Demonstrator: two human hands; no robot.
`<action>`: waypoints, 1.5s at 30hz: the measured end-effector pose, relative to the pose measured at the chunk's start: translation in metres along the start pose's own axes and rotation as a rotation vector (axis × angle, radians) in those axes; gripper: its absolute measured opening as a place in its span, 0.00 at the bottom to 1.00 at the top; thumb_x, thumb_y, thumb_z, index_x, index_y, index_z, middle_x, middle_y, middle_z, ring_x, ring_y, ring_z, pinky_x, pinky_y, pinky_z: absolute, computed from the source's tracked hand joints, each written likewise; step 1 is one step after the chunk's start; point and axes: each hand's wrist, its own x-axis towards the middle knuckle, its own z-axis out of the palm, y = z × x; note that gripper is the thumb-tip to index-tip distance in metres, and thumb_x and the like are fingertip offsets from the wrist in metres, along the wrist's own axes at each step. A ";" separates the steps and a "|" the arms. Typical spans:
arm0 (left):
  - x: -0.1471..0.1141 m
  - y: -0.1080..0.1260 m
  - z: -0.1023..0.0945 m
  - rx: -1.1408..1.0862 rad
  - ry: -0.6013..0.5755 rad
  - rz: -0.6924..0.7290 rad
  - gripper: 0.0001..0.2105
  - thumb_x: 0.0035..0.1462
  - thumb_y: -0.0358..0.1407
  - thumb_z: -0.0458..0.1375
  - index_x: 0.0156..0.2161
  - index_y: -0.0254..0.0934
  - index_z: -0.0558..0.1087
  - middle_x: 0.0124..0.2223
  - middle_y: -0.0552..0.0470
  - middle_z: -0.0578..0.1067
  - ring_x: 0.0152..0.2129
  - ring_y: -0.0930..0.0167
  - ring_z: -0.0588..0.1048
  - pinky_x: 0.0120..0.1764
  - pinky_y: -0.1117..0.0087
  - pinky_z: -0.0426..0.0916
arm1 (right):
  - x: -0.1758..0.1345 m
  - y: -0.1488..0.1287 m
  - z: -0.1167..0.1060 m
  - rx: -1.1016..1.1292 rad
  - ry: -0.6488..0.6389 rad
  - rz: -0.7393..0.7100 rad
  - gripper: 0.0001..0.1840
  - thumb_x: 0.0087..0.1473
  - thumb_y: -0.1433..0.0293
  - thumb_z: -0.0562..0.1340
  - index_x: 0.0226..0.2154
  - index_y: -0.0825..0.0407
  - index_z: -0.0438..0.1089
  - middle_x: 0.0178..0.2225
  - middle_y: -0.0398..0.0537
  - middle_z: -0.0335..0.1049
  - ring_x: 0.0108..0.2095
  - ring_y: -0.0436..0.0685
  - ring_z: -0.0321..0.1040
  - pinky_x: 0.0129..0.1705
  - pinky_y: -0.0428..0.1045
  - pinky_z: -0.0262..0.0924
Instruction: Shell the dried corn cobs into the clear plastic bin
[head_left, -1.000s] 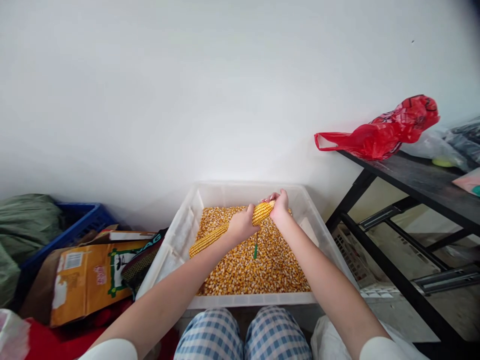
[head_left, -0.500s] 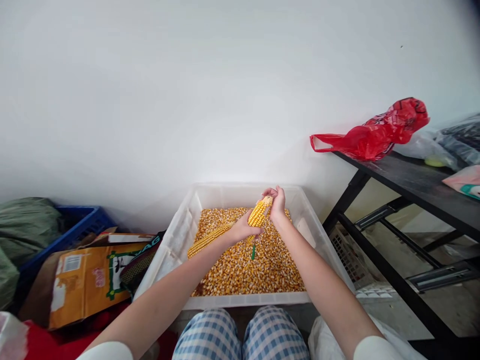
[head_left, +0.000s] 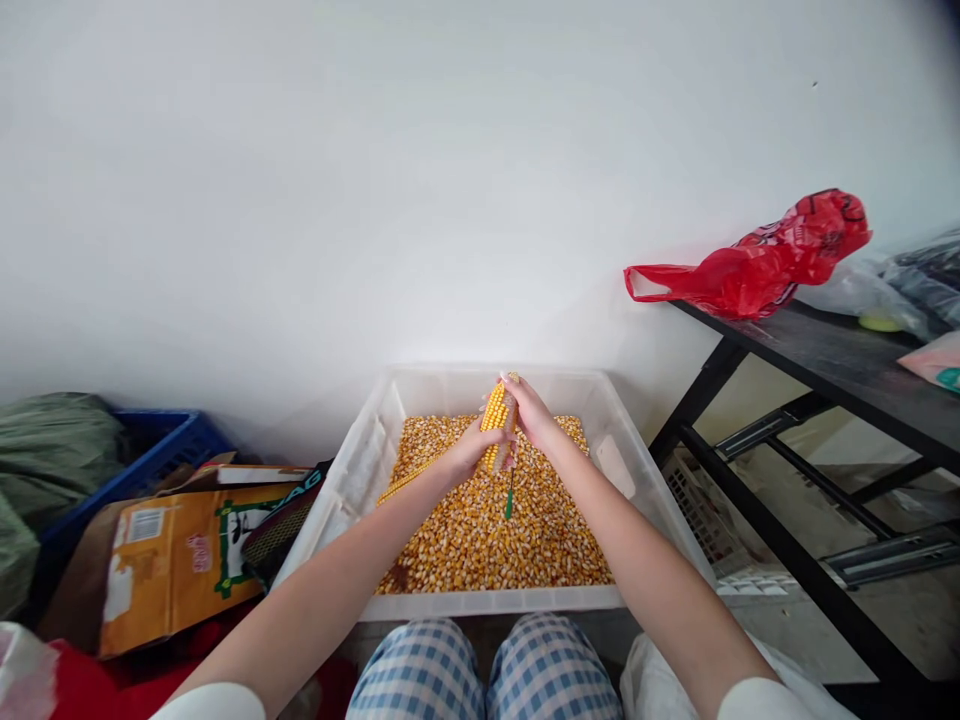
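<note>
A yellow corn cob (head_left: pixel 493 418) is held between both hands above the bin, tilted with one end up; a strip along its right side looks bare of kernels. My left hand (head_left: pixel 474 447) is closed around its lower part. My right hand (head_left: pixel 529 408) is wrapped over its upper end, fingers curled round the far side. Loose corn kernels (head_left: pixel 517 550) fill the translucent plastic bin (head_left: pixel 480 602) below. A green-handled tool (head_left: pixel 509 503) sticks out of the kernels, just under the cob. Another cob (head_left: pixel 405 482) lies at the left, partly hidden by my left forearm.
A black table (head_left: pixel 825 350) with a red plastic bag (head_left: pixel 772 262) stands at the right. At the left are an orange cardboard box (head_left: pixel 172 570) and a blue crate (head_left: pixel 169 445). The white wall (head_left: pixel 480 180) rises right behind the bin.
Both hands have moved slightly left with the cob. The cob has turned more upright, and its bare strip now shows. My right hand has closed over its top.
</note>
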 end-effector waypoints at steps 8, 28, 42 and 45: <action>-0.004 0.002 -0.006 -0.196 -0.087 -0.099 0.22 0.42 0.37 0.58 0.45 0.33 0.63 0.28 0.51 0.72 0.17 0.73 0.69 0.23 0.70 0.66 | 0.001 0.002 -0.006 -0.079 -0.046 -0.035 0.18 0.45 0.58 0.60 0.39 0.46 0.63 0.27 0.38 0.67 0.28 0.50 0.66 0.30 0.45 0.61; -0.003 0.007 -0.007 -0.125 -0.118 -0.063 0.21 0.42 0.36 0.58 0.44 0.33 0.64 0.28 0.50 0.72 0.19 0.72 0.70 0.25 0.69 0.66 | -0.004 -0.012 -0.006 0.046 -0.124 0.055 0.18 0.45 0.61 0.62 0.40 0.46 0.63 0.29 0.41 0.71 0.29 0.53 0.70 0.32 0.48 0.64; -0.003 0.009 -0.003 1.295 0.324 0.259 0.19 0.44 0.39 0.57 0.42 0.38 0.63 0.35 0.49 0.72 0.32 0.65 0.72 0.33 0.69 0.63 | 0.003 -0.013 -0.007 0.393 0.399 0.092 0.23 0.51 0.52 0.49 0.17 0.51 0.56 0.13 0.43 0.63 0.18 0.52 0.66 0.27 0.50 0.64; -0.007 0.011 0.005 1.397 0.324 0.294 0.21 0.44 0.42 0.57 0.45 0.40 0.62 0.40 0.48 0.71 0.35 0.64 0.71 0.36 0.69 0.62 | 0.002 -0.011 -0.011 0.446 0.498 0.075 0.22 0.52 0.53 0.46 0.16 0.50 0.51 0.10 0.39 0.57 0.15 0.52 0.62 0.24 0.51 0.63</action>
